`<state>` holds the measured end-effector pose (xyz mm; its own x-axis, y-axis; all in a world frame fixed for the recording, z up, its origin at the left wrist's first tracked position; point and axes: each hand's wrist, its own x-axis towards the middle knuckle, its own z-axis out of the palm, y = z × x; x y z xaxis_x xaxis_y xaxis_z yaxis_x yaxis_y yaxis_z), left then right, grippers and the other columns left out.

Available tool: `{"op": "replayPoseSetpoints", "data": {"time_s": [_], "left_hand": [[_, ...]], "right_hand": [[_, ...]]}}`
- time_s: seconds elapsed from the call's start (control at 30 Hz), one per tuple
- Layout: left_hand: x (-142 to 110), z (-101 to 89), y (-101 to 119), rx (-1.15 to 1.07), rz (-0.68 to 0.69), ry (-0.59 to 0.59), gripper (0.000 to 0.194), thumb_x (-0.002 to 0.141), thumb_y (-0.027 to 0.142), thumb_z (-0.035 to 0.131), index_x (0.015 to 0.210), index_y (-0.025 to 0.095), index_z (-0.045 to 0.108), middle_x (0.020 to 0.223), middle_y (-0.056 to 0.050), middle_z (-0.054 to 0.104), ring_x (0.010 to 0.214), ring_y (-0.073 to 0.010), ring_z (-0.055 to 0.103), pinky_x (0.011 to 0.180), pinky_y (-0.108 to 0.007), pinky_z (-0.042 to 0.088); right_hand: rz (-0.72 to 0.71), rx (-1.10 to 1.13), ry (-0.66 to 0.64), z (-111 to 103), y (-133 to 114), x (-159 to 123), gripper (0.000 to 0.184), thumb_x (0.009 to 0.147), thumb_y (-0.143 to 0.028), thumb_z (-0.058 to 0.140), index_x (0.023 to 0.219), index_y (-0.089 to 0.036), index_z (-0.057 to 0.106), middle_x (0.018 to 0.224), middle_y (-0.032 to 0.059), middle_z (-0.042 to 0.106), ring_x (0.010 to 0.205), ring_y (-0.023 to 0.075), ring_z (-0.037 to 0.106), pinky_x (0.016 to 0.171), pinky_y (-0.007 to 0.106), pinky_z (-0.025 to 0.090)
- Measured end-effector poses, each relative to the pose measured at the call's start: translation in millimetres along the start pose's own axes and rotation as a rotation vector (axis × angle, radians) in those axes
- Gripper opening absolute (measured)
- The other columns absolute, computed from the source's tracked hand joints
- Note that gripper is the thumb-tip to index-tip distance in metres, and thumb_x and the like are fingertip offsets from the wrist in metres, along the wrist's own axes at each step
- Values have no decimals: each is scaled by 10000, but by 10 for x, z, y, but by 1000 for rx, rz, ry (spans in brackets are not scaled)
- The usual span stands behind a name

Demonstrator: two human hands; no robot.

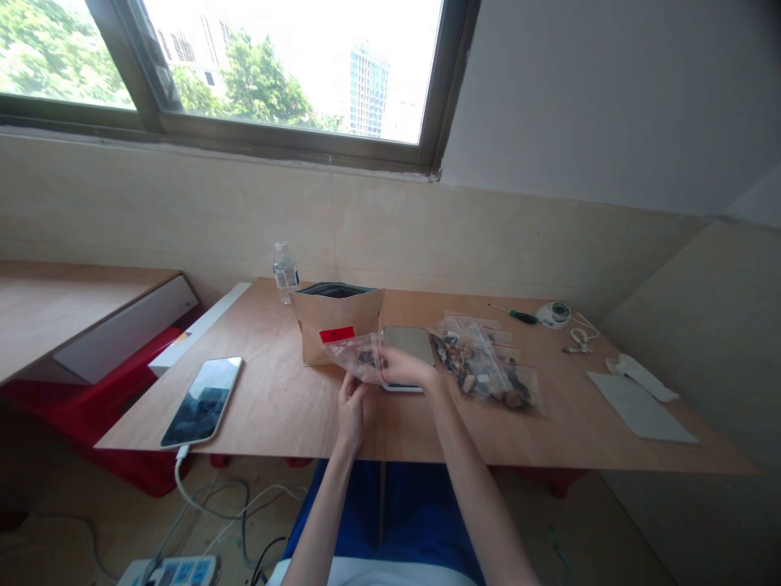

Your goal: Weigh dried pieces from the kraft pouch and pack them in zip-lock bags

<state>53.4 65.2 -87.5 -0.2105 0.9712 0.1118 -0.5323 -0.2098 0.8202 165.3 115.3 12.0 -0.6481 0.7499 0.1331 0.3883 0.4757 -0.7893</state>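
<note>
The left hand [355,413] is curling half-closed, gripping the underside of a small plastic bag [354,356], while the right hand [406,366] is pressing its nearly closed fingers onto the bag's edge above a flat grey device [408,342]. A filled plastic bag [482,362] is lying at three o'clock from the hands, a brown paper bag [335,321] at eleven o'clock, and a phone [201,403] at nine o'clock.

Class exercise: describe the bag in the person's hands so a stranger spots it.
On the plywood table, find the kraft paper pouch. In front of it, the left hand and right hand hold a small clear bag with a red line; larger bags lie flat to its right.
</note>
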Motion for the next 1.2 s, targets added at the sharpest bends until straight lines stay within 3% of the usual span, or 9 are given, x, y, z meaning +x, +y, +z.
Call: {"op": "replayPoseSetpoints", "data": {"time_s": [0.2, 0.47, 0.73, 0.9, 0.97, 1.07, 1.2], "left_hand": [[-3, 50, 19, -80, -21, 35, 370, 694, 195, 633, 1064, 205, 639, 1087, -59, 663, 1073, -226, 577, 957, -358, 406], [-23, 40, -6, -136, -233, -33, 421, 588, 186, 724, 1002, 187, 646, 961, -46, 696, 898, -220, 635, 827, -352, 475], [-6, 1, 59, -103, -182, -7, 521, 644, 228, 708, 1152, 205, 596, 1092, -70, 668, 943, -230, 636, 813, -348, 487], [18, -37, 87, -88, -99, 13, 559, 678, 208, 677, 1223, 225, 550, 1150, -71, 648, 1028, -231, 612, 846, -332, 481], [19, -60, 84, -73, -118, 18, 534, 683, 206, 672, 1205, 218, 563, 1126, -70, 658, 1024, -234, 615, 839, -328, 484], [17, -92, 82, -53, -139, 20, 477, 684, 205, 669, 1155, 210, 596, 1079, -65, 676, 1015, -235, 618, 836, -330, 484], [27, -122, 86, -50, -121, 50, 450, 675, 203, 671, 1121, 213, 616, 1051, -54, 683, 992, -217, 624, 850, -329, 471]], "right_hand": [[29, 84, 16, 55, 98, 72, 240, 696, -139, 647, 936, -138, 645, 912, 47, 658, 754, 145, 596, 661, 238, 471], [38, 216, 40, 86, 255, 115, 350, 684, -252, 691, 1003, -129, 620, 932, 68, 666, 829, 167, 613, 742, 277, 485], [-59, 247, 105, -254, -232, 41, 323, 700, -251, 695, 999, -159, 615, 946, 45, 640, 850, 144, 600, 779, 269, 483], [-274, 222, 510, -367, -578, 371, 334, 755, -283, 657, 1069, -213, 568, 1050, 32, 620, 940, 142, 589, 860, 274, 467], [-354, 147, 589, -370, -663, 555, 319, 777, -271, 633, 1083, -226, 557, 1082, 23, 614, 961, 140, 589, 886, 272, 458], [-419, -4, 517, -348, -689, 774, 284, 796, -220, 602, 1077, -219, 564, 1078, 20, 623, 966, 145, 596, 899, 276, 455], [-394, -177, 455, -295, -613, 865, 262, 843, -177, 531, 1102, -177, 570, 1096, 66, 633, 1017, 168, 588, 908, 296, 448]]}}
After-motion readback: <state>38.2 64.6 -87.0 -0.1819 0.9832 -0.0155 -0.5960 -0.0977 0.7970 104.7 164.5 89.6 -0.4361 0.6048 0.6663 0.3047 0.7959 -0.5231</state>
